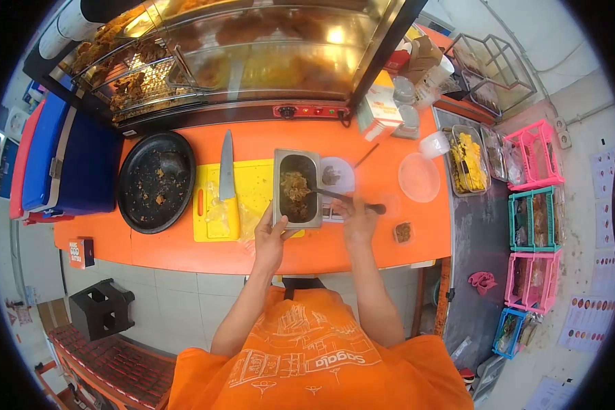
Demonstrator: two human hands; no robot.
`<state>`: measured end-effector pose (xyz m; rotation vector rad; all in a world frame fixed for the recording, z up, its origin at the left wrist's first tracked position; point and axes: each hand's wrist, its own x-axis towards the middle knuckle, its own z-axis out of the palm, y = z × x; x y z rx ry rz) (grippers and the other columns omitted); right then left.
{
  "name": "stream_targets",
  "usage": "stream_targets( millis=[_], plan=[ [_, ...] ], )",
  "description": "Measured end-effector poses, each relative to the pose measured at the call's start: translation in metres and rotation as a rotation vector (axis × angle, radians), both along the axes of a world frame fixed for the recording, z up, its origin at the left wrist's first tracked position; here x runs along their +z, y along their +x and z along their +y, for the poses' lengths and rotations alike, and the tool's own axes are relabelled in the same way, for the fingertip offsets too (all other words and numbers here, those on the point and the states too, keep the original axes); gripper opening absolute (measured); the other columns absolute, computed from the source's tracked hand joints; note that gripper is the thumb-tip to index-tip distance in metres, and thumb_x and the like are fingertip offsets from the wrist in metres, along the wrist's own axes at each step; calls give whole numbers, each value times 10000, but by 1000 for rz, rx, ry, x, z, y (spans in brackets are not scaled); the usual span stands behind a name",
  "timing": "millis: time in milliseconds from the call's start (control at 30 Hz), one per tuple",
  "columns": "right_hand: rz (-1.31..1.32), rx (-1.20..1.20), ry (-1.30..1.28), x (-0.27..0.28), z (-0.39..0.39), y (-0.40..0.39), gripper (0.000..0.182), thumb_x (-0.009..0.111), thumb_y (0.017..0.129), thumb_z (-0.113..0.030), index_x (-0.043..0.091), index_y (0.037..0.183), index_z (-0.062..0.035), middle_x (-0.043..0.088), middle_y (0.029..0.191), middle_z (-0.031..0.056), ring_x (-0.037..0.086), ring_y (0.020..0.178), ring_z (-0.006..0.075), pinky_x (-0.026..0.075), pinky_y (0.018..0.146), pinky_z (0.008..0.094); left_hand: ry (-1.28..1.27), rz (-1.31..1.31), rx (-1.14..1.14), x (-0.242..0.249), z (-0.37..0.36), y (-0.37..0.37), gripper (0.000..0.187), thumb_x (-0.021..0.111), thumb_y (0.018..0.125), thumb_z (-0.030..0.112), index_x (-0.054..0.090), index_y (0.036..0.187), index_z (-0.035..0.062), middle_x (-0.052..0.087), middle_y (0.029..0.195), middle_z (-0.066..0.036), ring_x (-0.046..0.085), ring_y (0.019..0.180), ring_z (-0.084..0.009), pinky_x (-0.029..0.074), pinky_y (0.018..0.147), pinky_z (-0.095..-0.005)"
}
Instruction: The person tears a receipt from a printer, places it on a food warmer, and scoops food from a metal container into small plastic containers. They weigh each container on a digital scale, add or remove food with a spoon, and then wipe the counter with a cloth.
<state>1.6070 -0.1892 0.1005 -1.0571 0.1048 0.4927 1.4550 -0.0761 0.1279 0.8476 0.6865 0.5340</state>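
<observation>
Orange apron cloth (pixel 307 355) fills the lower field, nearest the lens; both forearms extend from it to an orange counter (pixel 184 249).

Left hand (pixel 270 236): fingers curled around the near left corner of a rectangular steel pan (pixel 297 188), steadying it. The pan stands partly on a yellow cutting board (pixel 253 188) and holds a brownish, shredded-looking food (pixel 294 186).

Right hand (pixel 357 215): closed around the handle of a dark utensil (pixel 331 197), apparently a spoon or scoop, whose working end reaches into the pan from the right. Whether it carries food cannot be told.

Surroundings: 1 knife (pixel 227 167) lies blade-up along the board's left half, with clear plastic bags (pixel 219 215) just beside it. A round black tray (pixel 156 181) with crumbs sits to the left. A small white plate (pixel 338 174) with a dark portion touches the pan's right wall. A small cup of brown sauce (pixel 403 232) stands near the right hand; a clear round lid (pixel 418 178) lies further right. A glass warming case (pixel 253 55) of fried pieces stands behind.

Technique, as a judgement: scooping goes best with the left hand pressing the pan flat so it does not slide off the board's edge, the utensil drawn toward the near wall to gather a compact portion, and the load lifted level over the pan so that loose shreds fall back inside.
</observation>
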Motion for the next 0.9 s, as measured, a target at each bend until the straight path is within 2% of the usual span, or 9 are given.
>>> stream_targets(
  millis=[333, 400, 467, 567, 633, 667, 733, 833, 900],
  plan=[
    [-112, -86, 97, 15, -14, 43, 201, 507, 951, -141, 553, 964, 54, 643, 877, 152, 657, 786, 244, 561, 717, 361, -81, -80, 82, -29, 9, 31, 456, 457, 941, 31, 360, 1386, 35, 569, 1185, -80, 604, 1001, -172, 557, 820, -318],
    [-178, -145, 54, 19, -19, 54, 259, 501, 943, -140, 513, 1002, 111, 593, 912, 175, 655, 783, 274, 574, 693, 356, -59, -114, 81, -32, 11, 35, 453, 456, 942, 33, 362, 1385, 34, 574, 1177, -81, 610, 986, -173, 556, 823, -323],
    [-215, -164, 12, 15, -24, 60, 228, 495, 959, -156, 551, 948, 64, 644, 870, 143, 646, 804, 220, 547, 750, 338, -50, -116, 114, -35, 14, 35, 446, 457, 944, 37, 368, 1381, 34, 580, 1167, -83, 618, 963, -174, 553, 827, -326],
    [-374, -83, -189, -18, -27, 67, 221, 532, 944, -159, 575, 964, 57, 651, 911, 136, 640, 853, 198, 531, 774, 316, -43, -94, 130, -45, 18, 31, 440, 459, 945, 43, 373, 1376, 35, 577, 1173, -85, 615, 971, -172, 550, 836, -332],
    [-673, 156, -427, -64, -24, 71, 202, 565, 929, -152, 616, 967, 40, 660, 937, 118, 637, 857, 169, 509, 775, 288, -45, -94, 132, -48, 18, 27, 438, 462, 944, 43, 378, 1374, 39, 578, 1174, -81, 613, 979, -170, 551, 836, -330],
    [-672, 150, -428, -62, -23, 68, 202, 565, 929, -152, 616, 967, 40, 660, 937, 118, 637, 857, 169, 509, 775, 288, -46, -99, 141, -49, 18, 25, 437, 465, 943, 44, 383, 1372, 42, 578, 1175, -76, 611, 986, -168, 551, 835, -328],
    [-1027, 160, -562, -44, -18, 62, 173, 581, 914, -128, 645, 951, 28, 667, 914, 90, 630, 827, 147, 490, 763, 277, -60, -69, 157, -47, 17, 19, 438, 468, 942, 43, 385, 1372, 46, 577, 1177, -71, 610, 994, -168, 551, 833, -325],
    [-735, 77, -402, -14, -14, 54, 186, 583, 910, -129, 640, 927, 47, 671, 894, 78, 619, 823, 127, 484, 750, 279, -82, -41, 184, -40, 16, 9, 441, 473, 939, 43, 388, 1371, 51, 577, 1179, -62, 609, 1003, -171, 551, 829, -317],
    [-728, 102, -486, -39, -13, 63, 191, 582, 911, -139, 642, 923, 42, 672, 890, 74, 614, 828, 119, 483, 749, 279, -88, -49, 188, -35, 15, 5, 442, 476, 938, 43, 389, 1371, 52, 577, 1180, -59, 609, 1005, -172, 550, 827, -312]
  ],
)
